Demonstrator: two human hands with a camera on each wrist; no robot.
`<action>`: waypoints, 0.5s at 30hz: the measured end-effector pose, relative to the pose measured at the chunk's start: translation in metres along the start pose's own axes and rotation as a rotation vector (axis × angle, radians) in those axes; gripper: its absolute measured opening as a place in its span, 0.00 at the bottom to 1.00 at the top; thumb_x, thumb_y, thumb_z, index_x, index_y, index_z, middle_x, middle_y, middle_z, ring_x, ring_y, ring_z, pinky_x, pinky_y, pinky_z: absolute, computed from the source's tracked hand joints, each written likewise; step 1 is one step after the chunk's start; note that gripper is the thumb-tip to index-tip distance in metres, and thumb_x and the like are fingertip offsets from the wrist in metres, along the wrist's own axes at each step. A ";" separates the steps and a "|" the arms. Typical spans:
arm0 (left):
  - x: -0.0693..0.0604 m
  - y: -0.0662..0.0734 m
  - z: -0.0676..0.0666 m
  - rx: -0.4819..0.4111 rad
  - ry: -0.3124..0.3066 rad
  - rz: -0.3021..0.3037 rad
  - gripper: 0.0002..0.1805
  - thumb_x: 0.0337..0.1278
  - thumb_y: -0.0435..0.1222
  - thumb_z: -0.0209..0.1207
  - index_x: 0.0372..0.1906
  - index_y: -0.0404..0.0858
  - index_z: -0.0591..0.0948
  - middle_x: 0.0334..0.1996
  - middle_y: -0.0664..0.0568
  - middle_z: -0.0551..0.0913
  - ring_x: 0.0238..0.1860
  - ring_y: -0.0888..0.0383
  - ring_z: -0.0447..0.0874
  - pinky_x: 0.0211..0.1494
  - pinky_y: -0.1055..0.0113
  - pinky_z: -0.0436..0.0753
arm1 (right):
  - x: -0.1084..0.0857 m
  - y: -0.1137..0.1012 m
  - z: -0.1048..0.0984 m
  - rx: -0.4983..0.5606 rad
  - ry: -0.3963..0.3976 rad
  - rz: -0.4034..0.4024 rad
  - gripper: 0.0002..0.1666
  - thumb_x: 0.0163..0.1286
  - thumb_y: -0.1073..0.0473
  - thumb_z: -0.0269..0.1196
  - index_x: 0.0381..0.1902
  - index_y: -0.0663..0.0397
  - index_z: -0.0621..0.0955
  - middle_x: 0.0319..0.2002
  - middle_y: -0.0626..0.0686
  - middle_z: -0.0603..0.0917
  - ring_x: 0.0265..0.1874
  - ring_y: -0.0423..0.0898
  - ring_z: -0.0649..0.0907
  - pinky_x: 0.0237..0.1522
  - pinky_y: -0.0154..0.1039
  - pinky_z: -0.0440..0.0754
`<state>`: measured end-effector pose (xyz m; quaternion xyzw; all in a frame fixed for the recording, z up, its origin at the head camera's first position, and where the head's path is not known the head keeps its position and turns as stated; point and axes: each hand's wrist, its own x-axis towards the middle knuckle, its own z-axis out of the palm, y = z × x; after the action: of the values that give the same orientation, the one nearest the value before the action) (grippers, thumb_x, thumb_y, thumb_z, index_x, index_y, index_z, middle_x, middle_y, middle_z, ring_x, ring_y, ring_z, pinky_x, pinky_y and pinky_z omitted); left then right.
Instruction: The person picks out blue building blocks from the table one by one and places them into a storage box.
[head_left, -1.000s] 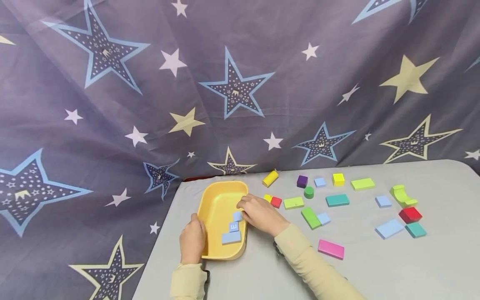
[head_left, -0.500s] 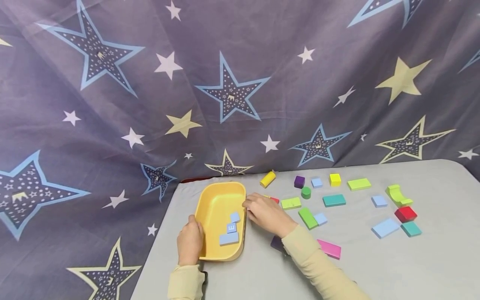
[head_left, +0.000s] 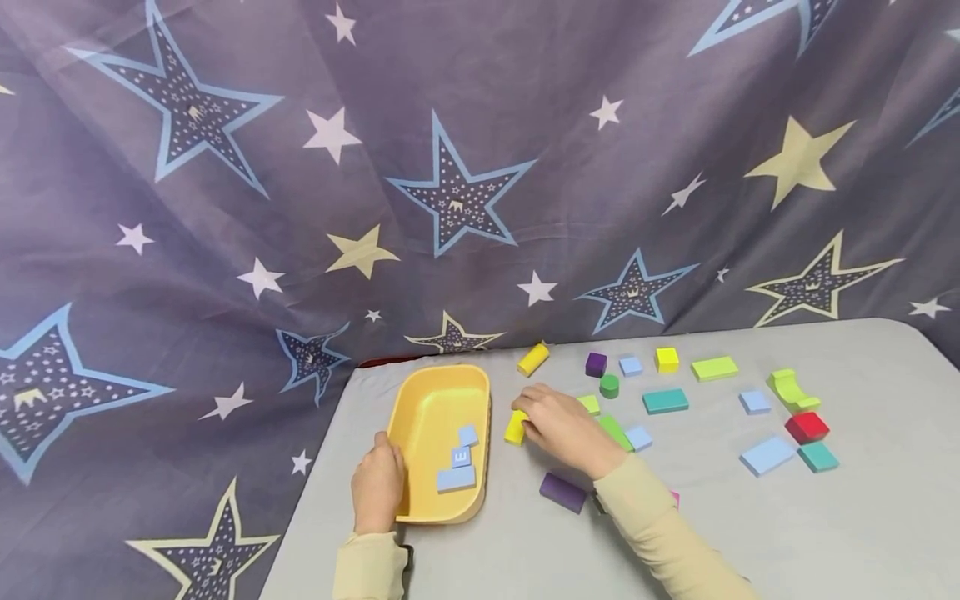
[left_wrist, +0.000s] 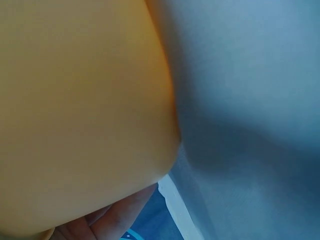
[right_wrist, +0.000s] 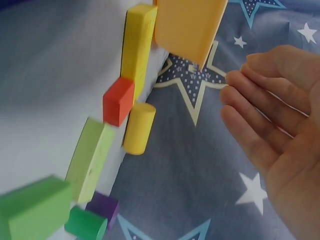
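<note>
My left hand [head_left: 377,486] grips the left rim of a yellow plastic tray [head_left: 420,433]. In the left wrist view the outer wall of the tray [left_wrist: 90,110] hides most of that hand; only a few fingers [left_wrist: 120,215] show beneath it. Inside the tray lie a light blue rectangular block [head_left: 456,478], a blue block marked with an E [head_left: 461,456] and a small blue block [head_left: 468,435]. Right of the tray, my right hand [head_left: 566,429] hovers beside a yellow block [head_left: 515,427]. The right wrist view shows its fingers [right_wrist: 250,130] loosely bent, holding nothing.
A purple block [head_left: 562,492] lies nearer the front. Toward the back stand a yellow cylinder [head_left: 533,359], a purple cube [head_left: 596,364] and a green cylinder [head_left: 610,385]. Several blocks, including a red one [head_left: 807,427], spread to the right. A star-patterned curtain [head_left: 480,167] hangs behind.
My right hand has moved right from the tray's right rim to beside the yellow block. The purple block has come into sight from behind the right forearm. My left hand keeps its grip.
</note>
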<state>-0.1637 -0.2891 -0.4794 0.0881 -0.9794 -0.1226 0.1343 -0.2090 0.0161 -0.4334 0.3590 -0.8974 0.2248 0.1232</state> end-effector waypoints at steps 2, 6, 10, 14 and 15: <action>-0.001 -0.001 0.001 -0.001 0.003 0.002 0.09 0.67 0.31 0.54 0.41 0.26 0.72 0.24 0.29 0.81 0.26 0.31 0.82 0.28 0.40 0.77 | -0.004 0.003 -0.002 -0.010 0.007 0.000 0.11 0.62 0.67 0.66 0.43 0.57 0.85 0.42 0.51 0.86 0.44 0.47 0.83 0.48 0.41 0.83; -0.001 -0.002 0.001 -0.004 0.012 0.012 0.09 0.66 0.31 0.54 0.41 0.26 0.72 0.24 0.29 0.81 0.26 0.31 0.82 0.28 0.40 0.77 | -0.010 0.008 -0.005 -0.016 0.009 0.008 0.10 0.62 0.67 0.68 0.43 0.57 0.84 0.43 0.51 0.86 0.44 0.47 0.83 0.47 0.41 0.83; -0.001 -0.002 0.001 -0.007 0.005 0.017 0.09 0.67 0.31 0.53 0.42 0.26 0.72 0.24 0.29 0.81 0.26 0.30 0.82 0.28 0.39 0.77 | -0.017 0.014 -0.007 -0.028 0.009 0.010 0.09 0.61 0.66 0.69 0.40 0.56 0.84 0.40 0.51 0.85 0.42 0.47 0.82 0.47 0.42 0.83; 0.000 -0.001 0.001 -0.005 -0.003 0.013 0.09 0.67 0.31 0.53 0.41 0.26 0.71 0.24 0.29 0.80 0.25 0.31 0.82 0.28 0.40 0.77 | -0.023 0.020 -0.007 -0.048 0.024 0.012 0.10 0.59 0.67 0.70 0.40 0.57 0.85 0.38 0.51 0.85 0.40 0.48 0.82 0.46 0.43 0.83; 0.000 -0.001 0.000 -0.006 -0.004 0.012 0.09 0.67 0.31 0.53 0.41 0.26 0.71 0.23 0.30 0.80 0.25 0.31 0.82 0.28 0.40 0.77 | -0.024 0.021 -0.008 -0.049 0.025 0.017 0.11 0.58 0.68 0.70 0.40 0.58 0.85 0.38 0.52 0.85 0.39 0.48 0.82 0.46 0.43 0.83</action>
<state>-0.1632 -0.2900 -0.4802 0.0818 -0.9798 -0.1248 0.1333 -0.2059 0.0477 -0.4423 0.3456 -0.9041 0.2081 0.1412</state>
